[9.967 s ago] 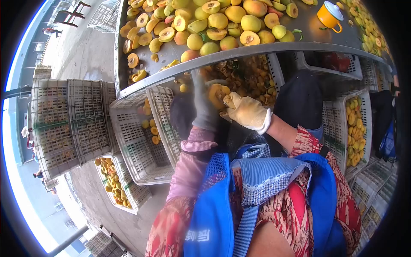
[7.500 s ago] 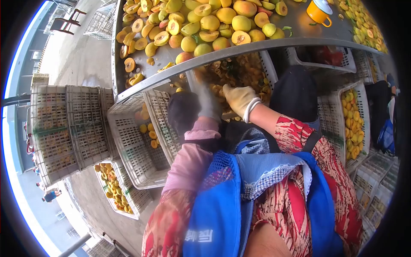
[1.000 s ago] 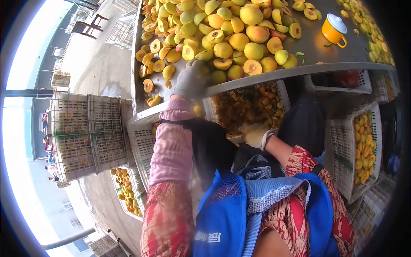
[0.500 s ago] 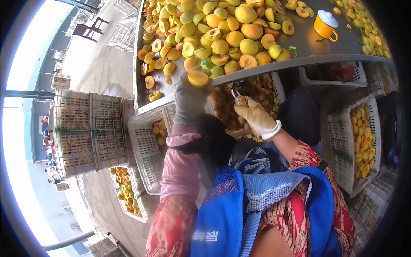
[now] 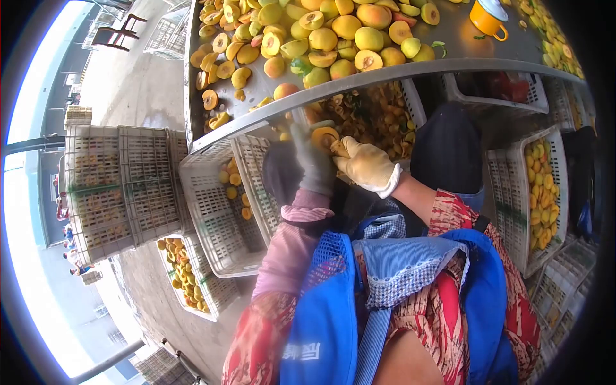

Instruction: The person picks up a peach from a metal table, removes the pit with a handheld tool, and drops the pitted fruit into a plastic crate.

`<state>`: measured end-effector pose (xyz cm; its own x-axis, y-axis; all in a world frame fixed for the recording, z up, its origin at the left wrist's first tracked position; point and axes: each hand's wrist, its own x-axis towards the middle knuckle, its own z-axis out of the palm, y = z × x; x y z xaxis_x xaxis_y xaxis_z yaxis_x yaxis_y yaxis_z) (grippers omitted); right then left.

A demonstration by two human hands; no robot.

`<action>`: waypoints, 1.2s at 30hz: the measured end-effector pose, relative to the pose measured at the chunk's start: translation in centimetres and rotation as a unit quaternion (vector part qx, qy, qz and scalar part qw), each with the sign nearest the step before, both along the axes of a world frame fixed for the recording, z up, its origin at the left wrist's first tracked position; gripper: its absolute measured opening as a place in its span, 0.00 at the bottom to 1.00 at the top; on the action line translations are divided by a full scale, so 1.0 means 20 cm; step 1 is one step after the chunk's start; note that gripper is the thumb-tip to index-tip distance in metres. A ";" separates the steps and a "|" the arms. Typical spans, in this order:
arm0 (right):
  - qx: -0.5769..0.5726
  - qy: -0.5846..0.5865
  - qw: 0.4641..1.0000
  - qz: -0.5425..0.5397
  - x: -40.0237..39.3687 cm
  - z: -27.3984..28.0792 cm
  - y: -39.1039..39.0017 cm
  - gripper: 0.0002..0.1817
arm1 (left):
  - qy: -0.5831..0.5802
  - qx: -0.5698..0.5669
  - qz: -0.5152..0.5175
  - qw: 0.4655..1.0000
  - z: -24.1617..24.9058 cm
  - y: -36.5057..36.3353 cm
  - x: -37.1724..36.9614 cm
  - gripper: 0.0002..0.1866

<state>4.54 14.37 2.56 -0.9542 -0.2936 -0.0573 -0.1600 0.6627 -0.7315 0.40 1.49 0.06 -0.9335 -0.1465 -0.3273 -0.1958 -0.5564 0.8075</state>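
Note:
My left hand (image 5: 313,163), in a grey glove and blurred by motion, is closed on a halved yellow peach (image 5: 325,137) below the table's front edge. Its cut face is turned toward my right hand (image 5: 367,168). That hand wears a cream glove, its fingers closed at the peach's right side. The small metal loop tool it gripped earlier is hidden behind fingers and fruit. Beneath both hands a crate (image 5: 414,106) holds a brownish mass of fruit scraps. Many whole and halved peaches (image 5: 323,39) lie on the metal table (image 5: 263,74) above.
A yellow mug with a white lid (image 5: 486,19) stands on the table. Crates of cut fruit (image 5: 507,199) flank me on the right, with a partly filled crate (image 5: 215,221) on the left. Stacked crates (image 5: 122,186) rise farther left. My knees (image 5: 449,144) are under the table edge.
My left hand has come down and right from the table edge with the peach half, meeting my right hand. My right hand has shifted slightly left and down. The view has tilted a little.

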 end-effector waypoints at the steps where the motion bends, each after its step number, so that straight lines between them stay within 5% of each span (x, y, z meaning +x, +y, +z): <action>1: 0.011 -0.014 1.000 -0.006 0.00 0.00 -0.01 0.16 | -0.007 0.003 -0.002 1.000 -0.01 0.00 0.00 0.34; 6: 0.032 -0.073 0.996 -0.031 -0.02 -0.03 -0.04 0.17 | -0.003 -0.032 0.029 0.999 -0.01 0.03 -0.02 0.32; 14: -0.154 0.077 0.981 0.090 -0.09 -0.20 0.00 0.17 | -0.008 -0.068 -0.005 0.998 -0.09 -0.01 -0.05 0.34; 16: -0.199 -0.068 0.975 0.075 -0.09 -0.19 0.01 0.19 | 0.003 -0.088 -0.010 0.996 -0.15 -0.02 -0.05 0.34; 18: -0.218 -0.408 0.887 0.014 -0.11 0.03 0.03 0.22 | 0.000 -0.088 -0.014 0.996 -0.16 -0.02 -0.05 0.33; 21: -0.283 -0.357 0.890 0.021 -0.08 -0.03 0.03 0.25 | -0.029 -0.060 -0.012 0.998 -0.14 -0.01 -0.05 0.32; 27: -0.315 -0.498 0.807 0.046 -0.11 -0.03 0.08 0.20 | -0.077 -0.041 -0.031 0.996 -0.11 -0.02 -0.04 0.31; 34: -0.216 -0.297 0.930 0.022 -0.09 -0.07 0.03 0.19 | -0.053 0.002 -0.012 0.999 -0.28 -0.05 -0.10 0.29; 36: -0.240 -0.368 0.898 0.008 -0.09 -0.05 0.03 0.15 | -0.057 -0.006 -0.007 0.998 -0.25 -0.03 -0.09 0.28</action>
<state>2.80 15.01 1.56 -0.7049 -0.4662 -0.5346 0.4776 0.2452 -0.8437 -1.38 0.79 -4.96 -0.8920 -0.1388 -0.4301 -0.2948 -0.5428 0.7865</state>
